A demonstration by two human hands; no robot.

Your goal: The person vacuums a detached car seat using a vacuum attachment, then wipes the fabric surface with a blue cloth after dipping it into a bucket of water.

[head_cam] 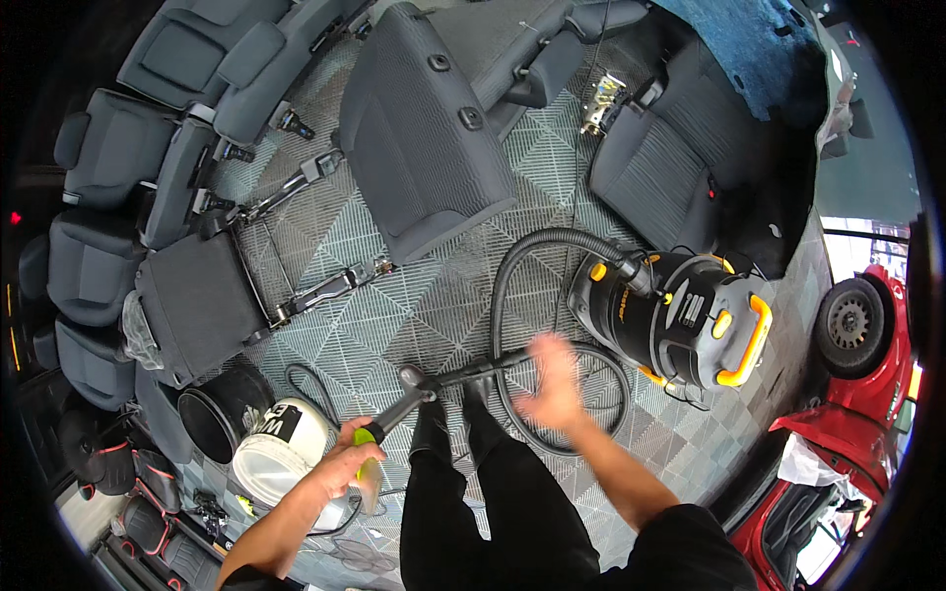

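Observation:
My left hand (341, 464) grips an upholstery vacuum nozzle (369, 471) by its lime-green collar; its clear flared mouth points down. A dark wand (406, 402) runs from the nozzle past my shoes to a black corrugated hose (497, 295). Blurred, my right hand (553, 388) is spread over the hose's end with the thumb apart, and I see nothing in it. The hose loops on the floor and joins a black and yellow canister vacuum (654, 318), which stands at the right.
A black bucket (222, 414) and a white bucket (277, 451) stand at the left. Removed car seats, including a seat back (421, 140) and a cushion with metal rails (196, 303), surround the patterned tile floor (436, 310). A red car (820, 458) with open bodywork is at the right.

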